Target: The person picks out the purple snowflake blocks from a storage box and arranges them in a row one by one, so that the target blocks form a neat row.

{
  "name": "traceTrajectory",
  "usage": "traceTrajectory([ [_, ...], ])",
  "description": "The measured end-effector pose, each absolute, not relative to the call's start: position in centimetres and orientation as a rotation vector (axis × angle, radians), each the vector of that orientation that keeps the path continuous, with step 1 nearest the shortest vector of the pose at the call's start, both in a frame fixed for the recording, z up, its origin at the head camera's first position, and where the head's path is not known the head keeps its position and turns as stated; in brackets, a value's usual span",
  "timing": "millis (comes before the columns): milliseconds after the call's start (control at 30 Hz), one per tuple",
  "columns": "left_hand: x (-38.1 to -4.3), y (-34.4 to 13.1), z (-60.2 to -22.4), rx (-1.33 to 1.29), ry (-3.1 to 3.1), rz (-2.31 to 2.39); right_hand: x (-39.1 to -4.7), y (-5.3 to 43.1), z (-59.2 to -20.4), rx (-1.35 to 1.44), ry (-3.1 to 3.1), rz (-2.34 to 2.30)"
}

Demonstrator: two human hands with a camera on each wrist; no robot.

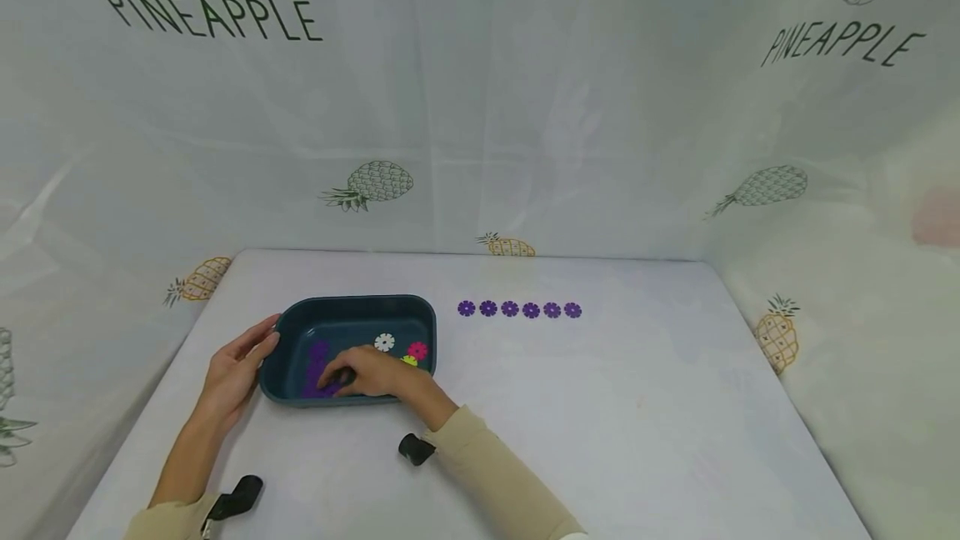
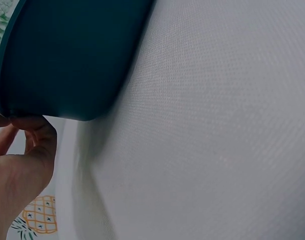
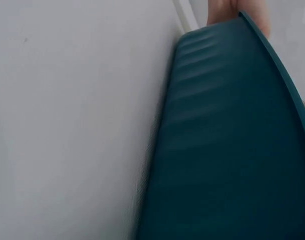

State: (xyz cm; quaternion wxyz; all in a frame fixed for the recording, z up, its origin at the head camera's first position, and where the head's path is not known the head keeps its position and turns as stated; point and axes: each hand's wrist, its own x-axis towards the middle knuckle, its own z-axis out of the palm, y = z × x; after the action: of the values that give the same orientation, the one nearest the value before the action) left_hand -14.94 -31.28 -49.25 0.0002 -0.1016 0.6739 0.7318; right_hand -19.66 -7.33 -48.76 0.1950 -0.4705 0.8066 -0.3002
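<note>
From here I can read PINEAPPLE twice in dark caps, upper L & upper R, on the pale pineapple-print sheet [image 1: 480,98] hanging behind the white worktop [image 1: 645,415]. Dark teal, rounded rectangular tray [image 1: 337,317] sits on the worktop's L side: flat purple flower-shaped pieces [image 1: 318,357] bunched at its L end, plus a white flower piece [image 1: 384,343], a pink flower piece [image 1: 417,350] & a yellow flower piece [image 1: 408,360] toward the R. Row of six purple flower pieces [image 1: 509,305] lies on the worktop just R of it. L hand [image 1: 232,373] pinches the tray's L end, grip nearly closed, thumb at rim. R hand [image 1: 366,370] is inside, fingers bent down at the purple bunch; can't tell if its grip has one. L-wrist cam shows bent fingers under the rim, hidden in head view; R-wrist cam shows ripples along the tray's outer wall
</note>
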Motion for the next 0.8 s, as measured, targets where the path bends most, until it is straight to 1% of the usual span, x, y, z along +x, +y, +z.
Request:
traceTrajectory([
  [167, -14.9, -31.3, -49.3, -0.319, 2.104, 2.319, -19.8, -7.2, -48.8, -1.319, 2.286, -0.852],
  [433, -15.0, -31.3, -49.4, -0.337, 2.102, 2.299, -19.4, -5.8, -47.7, -1.296, 2.354, -0.918],
  [800, -14.9, -31.5, -49.5, -0.28, 2.127, 2.298, -19.8, -3.4, -47.0, -1.195, 2.412, -1.124],
])
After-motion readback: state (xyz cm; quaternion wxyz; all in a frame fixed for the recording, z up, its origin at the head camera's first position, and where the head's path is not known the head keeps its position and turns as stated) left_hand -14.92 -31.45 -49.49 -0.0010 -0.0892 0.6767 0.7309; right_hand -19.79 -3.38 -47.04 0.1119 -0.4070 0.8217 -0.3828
